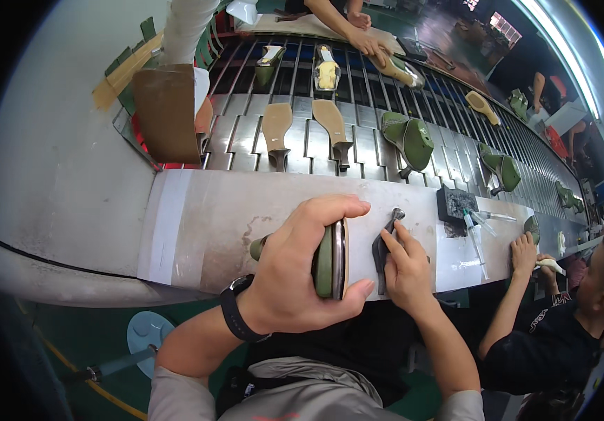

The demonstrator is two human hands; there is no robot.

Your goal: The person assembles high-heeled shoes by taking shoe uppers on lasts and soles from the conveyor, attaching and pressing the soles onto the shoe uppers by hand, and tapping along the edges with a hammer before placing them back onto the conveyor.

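My left hand is wrapped round a green shoe, fingers over one side and thumb on the other. The shoe stands on edge, showing a shiny dark band and a tan rim along its sole; part of it sticks out beyond my wrist side. Just right of it, my right hand has its fingers closed on a dark tool with a rounded metal end. The tool lies against the pale worktop; its exact kind is not clear, and my hand hides part of it.
Beyond the worktop runs a slatted metal conveyor bearing tan heeled soles and green shoes. A black block and syringes lie to the right. One co-worker sits at right; another person's hand touches a shoe opposite.
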